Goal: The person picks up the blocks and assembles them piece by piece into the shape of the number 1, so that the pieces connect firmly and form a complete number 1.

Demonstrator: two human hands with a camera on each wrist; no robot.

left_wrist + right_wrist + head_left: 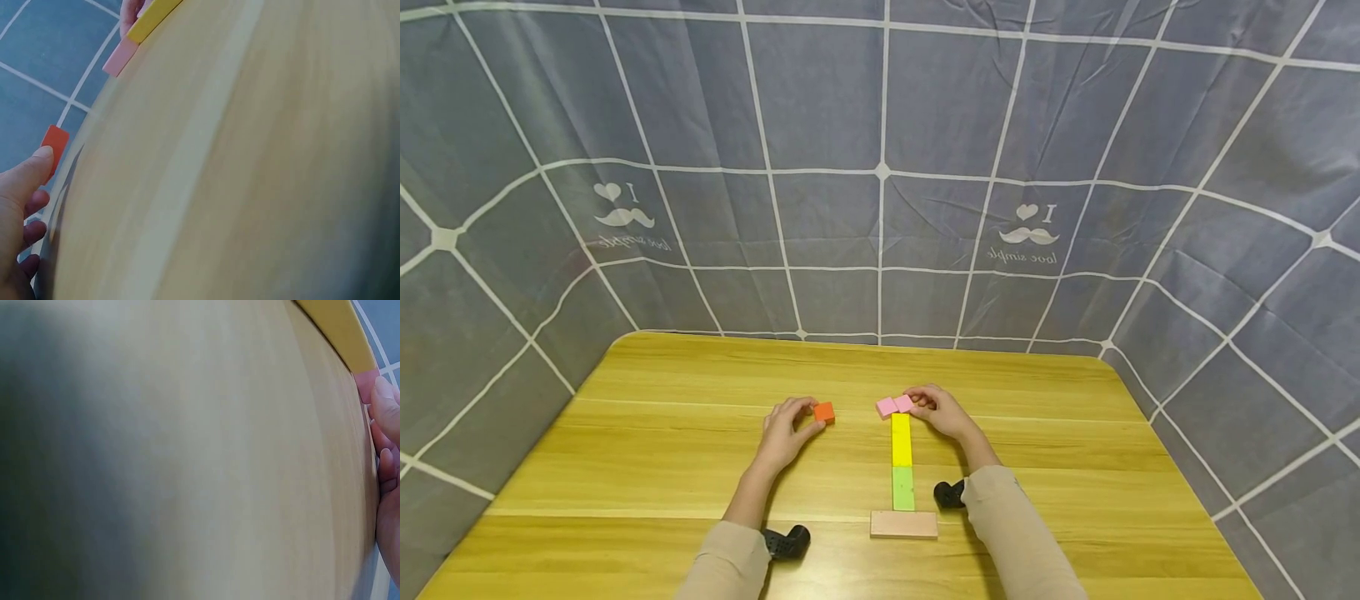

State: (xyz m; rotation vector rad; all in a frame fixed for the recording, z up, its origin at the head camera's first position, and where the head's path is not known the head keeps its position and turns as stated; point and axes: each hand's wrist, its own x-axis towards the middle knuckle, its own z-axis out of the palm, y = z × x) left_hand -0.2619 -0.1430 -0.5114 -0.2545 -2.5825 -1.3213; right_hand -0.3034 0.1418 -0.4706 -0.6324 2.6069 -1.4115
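Note:
An orange block [824, 412] is pinched between the thumb and fingers of my left hand [786, 431]; in the left wrist view the thumb presses on the orange block's [56, 145] face. My right hand [942, 411] grips the right one of two pink blocks, the right pink block [904, 403] touching the left pink block [886, 407]. Below the pair a yellow block [901, 439] runs toward me, followed by a light green block [903, 487]. A wider pale wooden block [904, 524] lies crosswise at the near end. Fingertips partly hide the pink block [365, 385] in the right wrist view.
All the blocks are on a wood-grain table [647, 467]. A grey curtain [820, 225] with white lines stands behind and around it. Black wrist devices [788, 543] show at both sleeves.

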